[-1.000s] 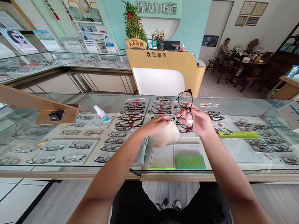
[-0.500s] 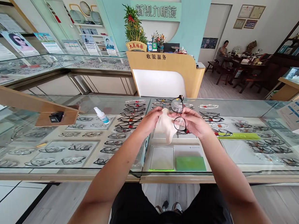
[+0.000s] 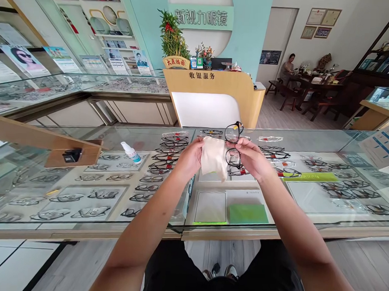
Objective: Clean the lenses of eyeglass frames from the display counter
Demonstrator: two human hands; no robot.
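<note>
Over the glass counter, my left hand (image 3: 191,156) is closed on the edge of a cream cleaning cloth (image 3: 212,157), which hangs down spread out. My right hand (image 3: 251,157) grips a pair of black-rimmed eyeglasses (image 3: 234,132) near the middle of the frame. The eyeglasses are turned on end, one round lens above the other, with a small yellow mark on the upper lens. The cloth's right edge is close beside the lenses; whether it touches them I cannot tell.
A white spray bottle (image 3: 131,153) stands on the glass counter (image 3: 110,228) to the left, near a wooden stand (image 3: 75,153). Rows of eyeglasses (image 3: 166,154) and a green box (image 3: 248,213) lie under the glass. A person (image 3: 287,67) sits at a far table.
The cloth has opened out from a bunched shape and drawn away from the eyeglasses. My left hand has shifted slightly left; the eyeglasses stay in my right hand.
</note>
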